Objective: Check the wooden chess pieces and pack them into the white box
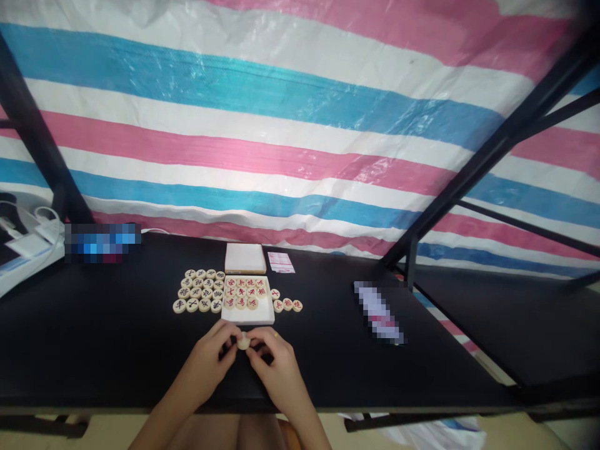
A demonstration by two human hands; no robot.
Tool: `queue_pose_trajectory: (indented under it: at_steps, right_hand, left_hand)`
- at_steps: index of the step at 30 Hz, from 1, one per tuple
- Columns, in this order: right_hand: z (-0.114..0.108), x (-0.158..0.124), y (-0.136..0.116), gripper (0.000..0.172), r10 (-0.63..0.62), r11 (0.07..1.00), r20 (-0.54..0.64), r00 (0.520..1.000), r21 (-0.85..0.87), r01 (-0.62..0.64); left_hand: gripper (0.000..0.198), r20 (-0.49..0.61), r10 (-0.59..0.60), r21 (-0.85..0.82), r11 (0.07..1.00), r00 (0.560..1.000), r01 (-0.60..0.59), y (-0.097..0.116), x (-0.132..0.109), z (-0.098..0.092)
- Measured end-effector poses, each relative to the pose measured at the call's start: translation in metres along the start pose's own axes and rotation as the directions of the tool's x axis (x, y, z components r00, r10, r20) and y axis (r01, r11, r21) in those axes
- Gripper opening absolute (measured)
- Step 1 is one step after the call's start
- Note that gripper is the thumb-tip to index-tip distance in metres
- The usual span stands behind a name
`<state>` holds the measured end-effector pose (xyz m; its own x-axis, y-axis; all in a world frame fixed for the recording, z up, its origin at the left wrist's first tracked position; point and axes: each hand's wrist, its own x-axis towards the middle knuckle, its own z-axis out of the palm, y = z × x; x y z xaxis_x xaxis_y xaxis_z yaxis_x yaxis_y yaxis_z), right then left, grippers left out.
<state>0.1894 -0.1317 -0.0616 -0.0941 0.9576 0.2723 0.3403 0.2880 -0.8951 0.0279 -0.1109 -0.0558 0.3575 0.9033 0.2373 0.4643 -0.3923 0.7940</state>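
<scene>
One round, pale wooden chess piece (243, 342) sits low in the frame's centre, just above the black table (117, 337). It is pinched from both sides. The left hand (210, 364) has its fingertips closed on the piece's left edge and the right hand (277, 365) has its fingertips closed on the right edge. The other fingers of both hands are curled in. The piece is a disc, so it has no long axis. One flat face is turned up toward the camera, and any mark on that face is too small to read.

Just above the hands lies one white square tray (247, 317). It holds what look like eleven red-marked pieces (240, 292) in three rows, four, four and three. Left of the tray are sixteen black-marked pieces (200, 290), lying flat in a four-by-four block. Right of the tray are four more red-marked discs (287, 304), three in a line and one just above the line's left end.

Beyond the tray, touching or nearly touching its far edge, is one white lid (244, 258). Just to the right of the lid is one small pink-checked card (281, 262). White cables (32, 234) lie at the left edge of the frame. A tarp (300, 125) striped in pink, blue and white fills the upper part, crossed by black frame bars (492, 156).
</scene>
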Motion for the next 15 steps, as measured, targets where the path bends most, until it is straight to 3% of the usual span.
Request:
queue_pose_trajectory:
  at_steps: [6,11,15]
  right_hand:
    - [-0.0012,0.0005,-0.0025,0.020,0.006,1.000,0.010,1.000,-0.018,-0.006]
    - [-0.0030,-0.0005,-0.0055,0.019,0.074,0.997,0.011,0.997,0.038,-0.074]
    - [-0.0032,-0.0015,-0.0043,0.024,0.101,0.990,0.006,0.995,0.093,-0.102]
  left_hand:
    - [0.016,-0.023,0.015,-0.018,1.000,1.000,-0.015,-0.0008,0.0012,0.0010]
    - [0.028,-0.098,-0.070,-0.047,0.997,0.993,0.065,-0.0029,0.0007,0.0020]
    - [0.023,-0.040,-0.094,-0.063,0.994,0.995,0.092,-0.0033,0.0004,0.0010]
